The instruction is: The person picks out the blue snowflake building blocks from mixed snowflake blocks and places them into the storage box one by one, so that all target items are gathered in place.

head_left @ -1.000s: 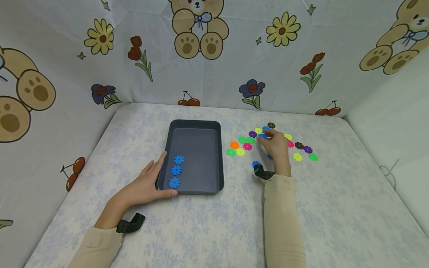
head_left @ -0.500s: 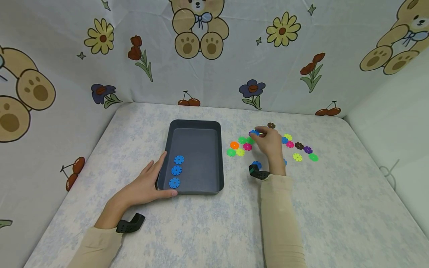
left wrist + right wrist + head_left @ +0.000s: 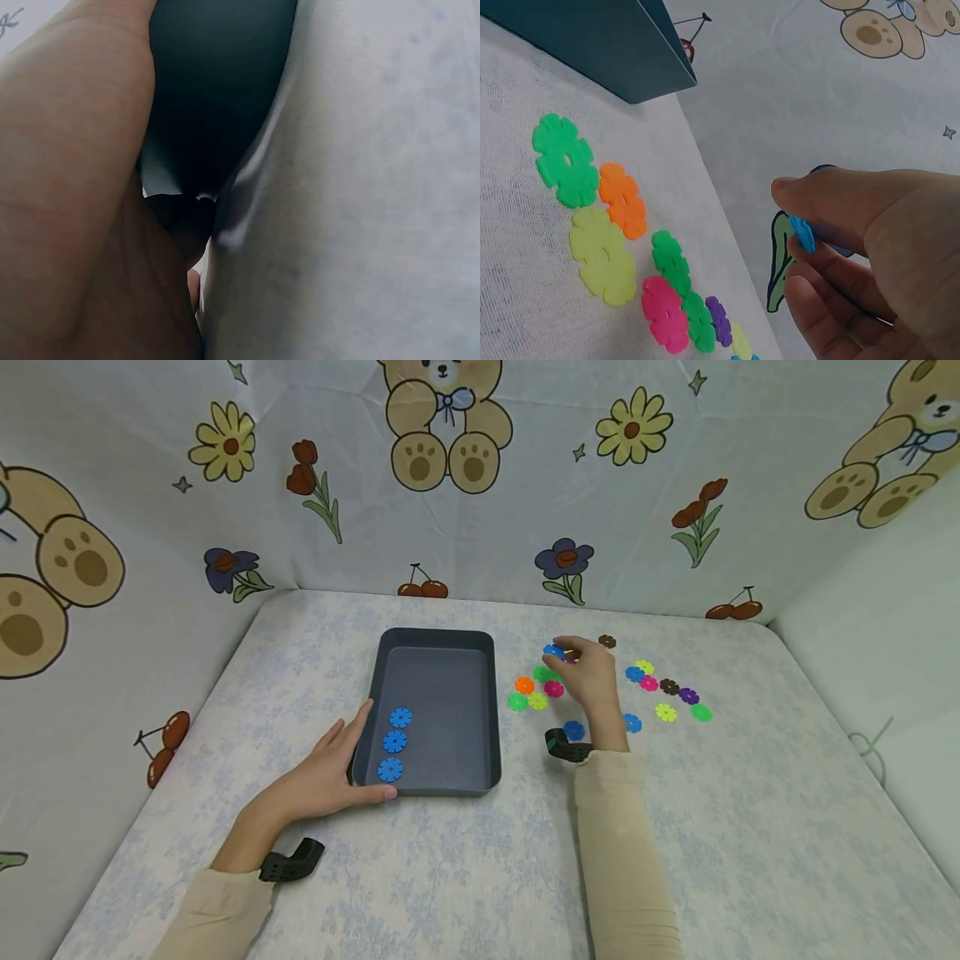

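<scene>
My right hand pinches a blue notched plastic disc between thumb and fingers, above the back of the loose discs. In the right wrist view the held disc stands edge-on, clear of the table. My left hand rests at the near left corner of a dark grey rectangular tray, fingers along its left wall and thumb on the front rim. Three blue discs lie in a column inside the tray's left side. The left wrist view shows mostly palm, dark tray wall and tabletop.
Right of the tray lie loose discs: orange, pink, yellow, brown and several others. Blue discs lie nearer, beside the right wrist. A patterned cloth hangs behind the table.
My right hand has moved left with the blue disc pinched in it, uncovering blue discs on its right. The left hand and the tray have stayed put.
</scene>
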The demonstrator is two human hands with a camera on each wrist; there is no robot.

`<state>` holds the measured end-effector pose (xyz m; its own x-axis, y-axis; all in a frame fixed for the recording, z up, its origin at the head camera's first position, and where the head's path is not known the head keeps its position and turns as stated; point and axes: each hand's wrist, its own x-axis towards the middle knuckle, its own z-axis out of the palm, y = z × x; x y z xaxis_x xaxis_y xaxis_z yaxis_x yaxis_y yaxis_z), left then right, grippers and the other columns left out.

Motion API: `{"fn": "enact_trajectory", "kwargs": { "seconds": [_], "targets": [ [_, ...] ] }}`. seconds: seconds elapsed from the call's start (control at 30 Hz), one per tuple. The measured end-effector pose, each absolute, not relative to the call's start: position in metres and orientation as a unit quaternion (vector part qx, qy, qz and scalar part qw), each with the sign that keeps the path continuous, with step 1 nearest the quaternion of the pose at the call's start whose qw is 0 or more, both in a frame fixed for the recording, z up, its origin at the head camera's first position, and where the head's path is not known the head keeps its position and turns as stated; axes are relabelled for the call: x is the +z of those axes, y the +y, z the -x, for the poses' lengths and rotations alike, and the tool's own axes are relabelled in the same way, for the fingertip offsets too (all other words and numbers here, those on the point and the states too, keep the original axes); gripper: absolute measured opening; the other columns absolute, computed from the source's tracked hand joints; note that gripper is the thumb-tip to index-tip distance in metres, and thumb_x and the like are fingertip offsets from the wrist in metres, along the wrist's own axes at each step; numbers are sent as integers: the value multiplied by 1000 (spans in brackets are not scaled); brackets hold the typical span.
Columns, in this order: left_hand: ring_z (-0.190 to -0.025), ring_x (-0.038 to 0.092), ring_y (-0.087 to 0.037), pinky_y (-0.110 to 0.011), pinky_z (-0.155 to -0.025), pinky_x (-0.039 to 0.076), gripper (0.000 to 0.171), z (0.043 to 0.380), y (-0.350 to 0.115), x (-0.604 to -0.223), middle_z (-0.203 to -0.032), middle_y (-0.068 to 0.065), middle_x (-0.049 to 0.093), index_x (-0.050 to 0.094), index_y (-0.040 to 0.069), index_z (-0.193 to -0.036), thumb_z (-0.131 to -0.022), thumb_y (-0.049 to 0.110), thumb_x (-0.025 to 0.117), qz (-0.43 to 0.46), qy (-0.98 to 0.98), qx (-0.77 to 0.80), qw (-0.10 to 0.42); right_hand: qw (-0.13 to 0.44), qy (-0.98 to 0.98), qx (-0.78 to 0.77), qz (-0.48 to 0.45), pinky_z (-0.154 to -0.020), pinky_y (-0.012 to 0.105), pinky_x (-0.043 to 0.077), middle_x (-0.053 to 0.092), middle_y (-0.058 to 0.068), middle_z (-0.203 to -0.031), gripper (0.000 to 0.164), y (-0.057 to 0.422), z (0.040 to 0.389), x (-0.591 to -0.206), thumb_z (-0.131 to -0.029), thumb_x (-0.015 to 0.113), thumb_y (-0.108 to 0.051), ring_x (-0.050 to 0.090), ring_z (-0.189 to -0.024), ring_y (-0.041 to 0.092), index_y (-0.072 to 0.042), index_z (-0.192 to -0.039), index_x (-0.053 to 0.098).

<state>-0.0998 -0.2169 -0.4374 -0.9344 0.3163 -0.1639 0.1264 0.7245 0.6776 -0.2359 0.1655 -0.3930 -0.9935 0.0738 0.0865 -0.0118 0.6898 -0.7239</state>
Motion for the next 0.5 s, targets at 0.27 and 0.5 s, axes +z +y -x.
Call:
{"fn": "enact_trajectory", "kwargs": {
  "seconds": [0.27, 0.5],
  "targets": [
    [-156, -8, -51, -79, -116, 11, 131, 101, -217, -438, -174, -11, 1, -15, 33, -165, -80, 65, 80, -123, 918, 352, 137, 70, -920, 385, -17, -80, 41, 56, 70, 15, -126, 42, 155, 235, -389, -97, 75, -26, 62, -104, 31, -7, -134, 69],
    [-156, -7, -52, -80, -115, 12, 131, 101, -218, -437, -174, -11, 1, -14, 31, -165, -80, 66, 80, -121, 919, 349, 139, 70, -916, 391, -49, -92, 48, 58, 69, 16, -130, 42, 144, 232, -385, -97, 75, -23, 65, -111, 35, -6, -135, 69]
  ]
}}
